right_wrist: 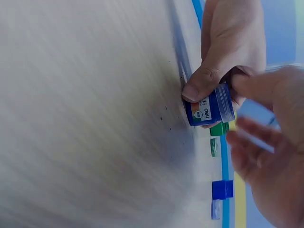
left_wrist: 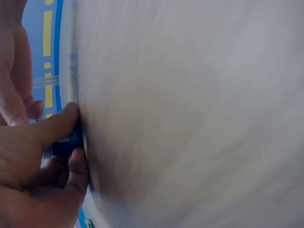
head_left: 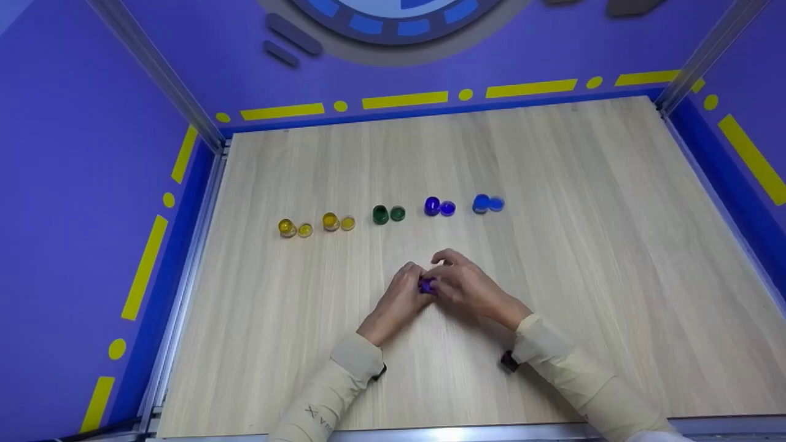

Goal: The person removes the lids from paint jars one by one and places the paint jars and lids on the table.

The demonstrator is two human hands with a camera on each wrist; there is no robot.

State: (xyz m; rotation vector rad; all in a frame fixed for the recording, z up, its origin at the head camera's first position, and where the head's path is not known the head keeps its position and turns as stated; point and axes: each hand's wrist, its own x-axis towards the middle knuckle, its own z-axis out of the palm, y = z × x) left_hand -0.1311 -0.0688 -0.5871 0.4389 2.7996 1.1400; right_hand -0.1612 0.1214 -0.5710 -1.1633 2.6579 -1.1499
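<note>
A small purple-blue paint jar (right_wrist: 202,111) with a printed label and a clear ridged lid (right_wrist: 224,103) stands upright on the table near its front middle. My left hand (head_left: 402,298) grips it low, thumb on one side and fingers on the other, as the left wrist view shows. Around the lid hovers my right hand (head_left: 473,291), its thumb close to the rim and the other fingers spread and loosely bent. In the head view the hands hide most of the jar, leaving a purple patch between them.
Beyond the hands runs a row of jars, each with a lid beside it: two yellow jars (head_left: 287,228) (head_left: 331,221), a green jar (head_left: 381,214), a purple jar (head_left: 432,205) and a blue jar (head_left: 481,203). Blue-purple walls (head_left: 393,80) border the wooden table (head_left: 614,258).
</note>
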